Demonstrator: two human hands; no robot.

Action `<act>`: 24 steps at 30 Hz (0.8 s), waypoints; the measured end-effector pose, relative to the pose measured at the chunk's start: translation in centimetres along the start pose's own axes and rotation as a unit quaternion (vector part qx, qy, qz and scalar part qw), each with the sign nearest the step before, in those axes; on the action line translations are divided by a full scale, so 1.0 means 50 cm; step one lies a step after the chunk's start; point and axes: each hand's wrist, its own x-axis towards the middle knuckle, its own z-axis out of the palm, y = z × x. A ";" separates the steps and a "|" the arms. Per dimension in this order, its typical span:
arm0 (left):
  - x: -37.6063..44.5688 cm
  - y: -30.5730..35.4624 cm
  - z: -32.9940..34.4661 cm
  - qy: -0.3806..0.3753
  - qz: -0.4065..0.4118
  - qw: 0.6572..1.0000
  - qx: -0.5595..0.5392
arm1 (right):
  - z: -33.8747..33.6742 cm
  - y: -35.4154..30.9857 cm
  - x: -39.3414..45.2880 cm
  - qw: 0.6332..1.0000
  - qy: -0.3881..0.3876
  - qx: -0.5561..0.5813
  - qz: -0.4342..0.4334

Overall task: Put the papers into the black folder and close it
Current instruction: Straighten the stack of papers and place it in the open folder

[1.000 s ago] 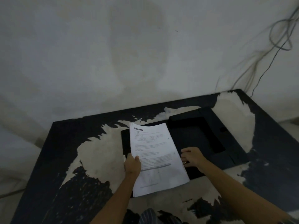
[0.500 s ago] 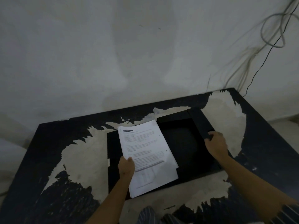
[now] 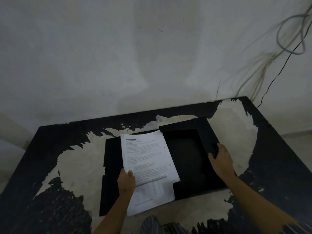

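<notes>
The black folder lies open on the table, its right half framed by raised side flaps. A stack of white printed papers lies tilted over the folder's middle, its lower end past the folder's near edge. My left hand pinches the papers at their lower left edge, thumb on top. My right hand grips the folder's right side flap, fingers curled over it.
The table is black with large worn pale patches and stands against a pale wall. Loose cables hang on the wall at the upper right, near the table's far right corner. A striped cloth shows at the bottom edge.
My right hand went from the papers' right edge across to the folder's right flap and now holds it. My left hand kept hold of the papers, which shifted slightly left.
</notes>
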 end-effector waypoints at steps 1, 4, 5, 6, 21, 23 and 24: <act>-0.002 0.002 0.001 0.002 0.004 1.000 0.000 | 0.001 0.004 0.000 1.000 0.003 -0.004 -0.005; 0.002 0.012 0.010 0.003 0.011 1.000 0.003 | 0.001 0.010 0.000 1.000 0.006 -0.010 -0.011; 0.004 0.017 0.017 -0.002 0.011 1.000 0.004 | -0.001 0.011 0.001 1.000 0.005 -0.008 -0.015; 0.006 0.023 0.023 -0.010 0.012 1.000 0.007 | 0.000 0.012 0.001 1.000 0.006 -0.006 -0.018; -0.039 0.147 0.176 -0.138 0.015 0.969 0.204 | 0.002 0.026 0.005 0.999 0.003 0.004 -0.032; -0.052 0.165 0.198 -0.169 0.000 0.962 0.215 | 0.001 0.026 0.006 1.000 -0.002 0.009 -0.029; -0.058 0.172 0.208 -0.183 -0.004 0.958 0.222 | 0.000 0.026 0.006 1.000 -0.005 0.012 -0.028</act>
